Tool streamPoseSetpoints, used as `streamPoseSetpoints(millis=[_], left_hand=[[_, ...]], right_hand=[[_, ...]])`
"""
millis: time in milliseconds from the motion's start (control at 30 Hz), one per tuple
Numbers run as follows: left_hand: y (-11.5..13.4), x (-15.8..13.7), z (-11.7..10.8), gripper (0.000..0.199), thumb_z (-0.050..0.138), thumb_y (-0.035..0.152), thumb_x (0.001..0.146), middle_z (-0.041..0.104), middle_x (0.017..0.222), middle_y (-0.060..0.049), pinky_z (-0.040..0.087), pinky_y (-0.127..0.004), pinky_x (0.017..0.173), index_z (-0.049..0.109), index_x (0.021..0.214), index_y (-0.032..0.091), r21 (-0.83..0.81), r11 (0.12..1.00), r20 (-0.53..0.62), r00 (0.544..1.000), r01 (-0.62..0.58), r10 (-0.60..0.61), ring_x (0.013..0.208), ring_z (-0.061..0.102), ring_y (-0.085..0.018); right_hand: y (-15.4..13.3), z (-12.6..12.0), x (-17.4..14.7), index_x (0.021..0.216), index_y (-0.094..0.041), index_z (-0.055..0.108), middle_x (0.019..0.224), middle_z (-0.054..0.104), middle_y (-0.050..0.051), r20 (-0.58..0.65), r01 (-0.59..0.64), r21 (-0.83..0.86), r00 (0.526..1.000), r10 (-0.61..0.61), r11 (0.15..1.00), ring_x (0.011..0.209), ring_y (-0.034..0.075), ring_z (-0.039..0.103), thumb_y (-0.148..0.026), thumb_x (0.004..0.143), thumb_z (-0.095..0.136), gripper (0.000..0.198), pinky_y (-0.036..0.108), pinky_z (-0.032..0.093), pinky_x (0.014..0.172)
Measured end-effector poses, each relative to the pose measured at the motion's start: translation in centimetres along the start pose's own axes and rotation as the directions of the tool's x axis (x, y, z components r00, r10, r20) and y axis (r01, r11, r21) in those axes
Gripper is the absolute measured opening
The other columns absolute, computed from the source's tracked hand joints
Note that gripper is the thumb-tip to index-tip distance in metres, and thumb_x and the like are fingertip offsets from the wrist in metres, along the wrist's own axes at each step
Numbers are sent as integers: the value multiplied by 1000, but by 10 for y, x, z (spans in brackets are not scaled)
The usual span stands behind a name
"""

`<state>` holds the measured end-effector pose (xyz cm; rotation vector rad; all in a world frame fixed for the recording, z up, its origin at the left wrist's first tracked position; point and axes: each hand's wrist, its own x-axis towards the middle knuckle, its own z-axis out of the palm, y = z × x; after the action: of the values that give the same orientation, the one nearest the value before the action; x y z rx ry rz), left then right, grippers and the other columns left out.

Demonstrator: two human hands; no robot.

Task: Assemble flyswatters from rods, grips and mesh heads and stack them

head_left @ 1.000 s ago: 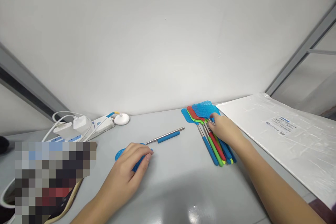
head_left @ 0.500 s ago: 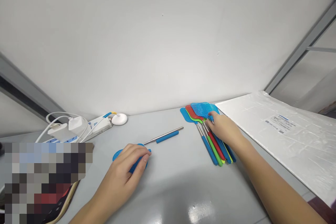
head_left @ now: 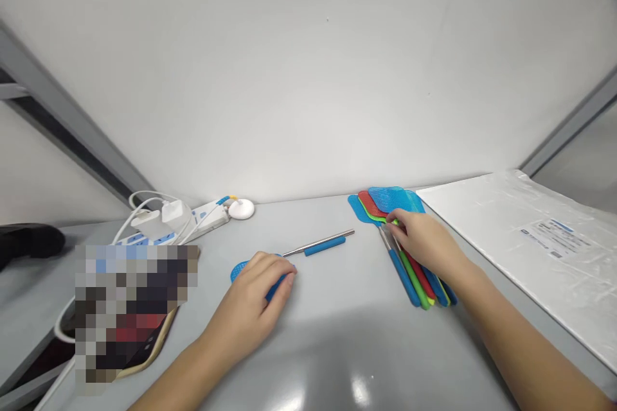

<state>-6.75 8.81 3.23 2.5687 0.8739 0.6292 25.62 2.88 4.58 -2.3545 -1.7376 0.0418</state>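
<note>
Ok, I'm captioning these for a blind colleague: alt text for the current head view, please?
A person's left hand covers part of a blue mesh swatter head on a grey table, while the right hand is over a pile of blue, red and green fly swatters. A metal rod and blue handle lie between them; a white package lies at right.

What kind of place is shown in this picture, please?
Probably a work desk against a plain wall: its grey top holds a bunch of coloured fly swatters, a power strip and a white wrapped package.
</note>
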Motion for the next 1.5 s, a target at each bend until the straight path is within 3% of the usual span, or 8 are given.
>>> streamPoseSetpoints(millis=[133,267,500,733,867,1033,1167,1500], left_hand=[[6,0,0,23,41,25,98,63,99,-5,45,-39,85,64,102,23,67,998,18,1000,6,-7,94,53,-22],[14,-2,5,24,41,23,98,61,94,-6,43,-38,82,65,96,21,130,991,47,999,-19,13,92,51,-22],[16,-8,20,23,46,27,95,61,85,-5,40,-33,71,66,87,18,158,976,110,985,-150,133,82,51,-19],[15,-11,25,26,44,27,95,61,77,-4,41,-31,68,66,83,18,154,965,87,975,-214,203,76,51,-18],[19,-12,20,26,45,32,97,64,85,-4,45,-32,75,65,95,17,55,984,61,984,-171,167,82,55,-19],[28,-17,18,38,41,48,98,63,100,-7,46,-32,83,55,114,17,-202,972,42,991,-117,128,94,58,-21],[36,-20,26,46,45,62,92,62,90,-6,45,-32,72,53,97,17,-183,981,58,996,-61,73,83,59,-22],[38,-20,24,15,45,30,93,61,77,-3,36,-32,64,51,88,18,15,996,7,996,-88,88,69,55,-19]], right_hand=[[-38,10,-4,106,-24,64,101,68,5,45,248,30,967,-249,968,88,20,63,-27,97,45,22,29,42,71],[-80,20,3,110,-19,62,106,62,10,120,572,-89,819,-561,815,98,25,58,-24,92,54,20,35,44,79],[-112,29,26,92,-18,57,96,61,9,224,686,-56,717,-661,725,84,22,57,-14,88,47,11,33,41,73],[-106,49,18,83,-21,43,74,57,5,263,592,-28,782,-565,805,61,19,50,-12,85,39,10,31,32,56],[-109,31,-7,83,-25,37,66,48,-2,250,321,331,877,-411,887,57,16,43,-21,92,36,10,28,32,53],[-126,19,-50,88,-27,40,85,45,-2,75,73,894,949,-308,443,73,16,46,-39,97,40,15,28,42,68],[-135,38,-71,92,-29,39,90,40,-2,110,-86,991,961,-254,105,76,14,42,-39,95,47,13,25,43,68],[-139,46,-90,97,-30,39,98,37,0,1,39,991,954,-301,127,89,16,40,-40,95,50,15,26,45,76]])
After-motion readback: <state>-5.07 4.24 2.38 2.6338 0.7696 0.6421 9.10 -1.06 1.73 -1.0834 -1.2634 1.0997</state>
